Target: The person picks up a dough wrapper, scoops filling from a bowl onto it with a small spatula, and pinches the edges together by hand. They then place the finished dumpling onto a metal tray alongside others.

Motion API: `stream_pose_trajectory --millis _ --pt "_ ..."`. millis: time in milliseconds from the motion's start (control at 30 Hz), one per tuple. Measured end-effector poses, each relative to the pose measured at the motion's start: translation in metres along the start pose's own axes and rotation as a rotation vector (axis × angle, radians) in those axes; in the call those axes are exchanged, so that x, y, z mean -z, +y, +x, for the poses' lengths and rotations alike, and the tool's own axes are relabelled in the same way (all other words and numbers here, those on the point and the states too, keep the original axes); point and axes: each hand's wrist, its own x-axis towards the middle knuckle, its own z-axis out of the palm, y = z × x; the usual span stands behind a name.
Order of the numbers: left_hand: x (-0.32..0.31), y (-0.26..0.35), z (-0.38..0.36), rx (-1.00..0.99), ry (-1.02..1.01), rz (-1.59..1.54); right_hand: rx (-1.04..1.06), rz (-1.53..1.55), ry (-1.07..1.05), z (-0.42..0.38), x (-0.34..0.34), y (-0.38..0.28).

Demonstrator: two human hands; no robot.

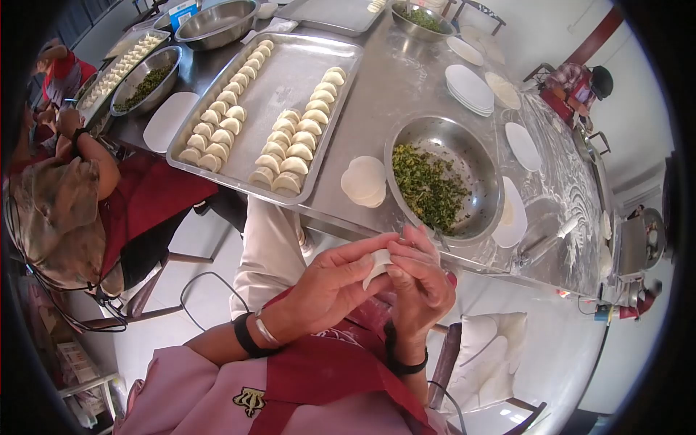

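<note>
A pale, folded dumpling (377, 267) is pinched between both hands above my lap, just off the table's front edge. My left hand (330, 274) is closed on its left side, thumb and fingers pressed along the dough. On the other side my right hand (423, 279) grips it with thumb and bent fingers. A thin metallic piece shows by the right fingertips; I cannot make out what it is. Beyond the hands stands a steel bowl (486, 217) with chopped green filling (431, 185) in it. Round dough wrappers (364, 181) lie left of this bowl.
A metal tray (283, 76) bears rows of finished dumplings (297, 148). White plates (469, 88) and flour (562, 188) lie to the right on the steel table (362, 109). A co-worker (65, 196) sits close at left; another person (573, 90) works at far right.
</note>
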Motion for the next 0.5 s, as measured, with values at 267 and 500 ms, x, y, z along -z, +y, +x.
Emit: stream_pose_trajectory --millis 267,500 --pt "0.014 0.004 -0.004 0.092 -0.034 -0.097 -0.072 0.048 -0.069 0.004 -0.001 -0.010" --pt "0.009 0.005 -0.002 0.141 -0.017 -0.077 -0.009 0.051 -0.140 0.001 0.007 0.001"
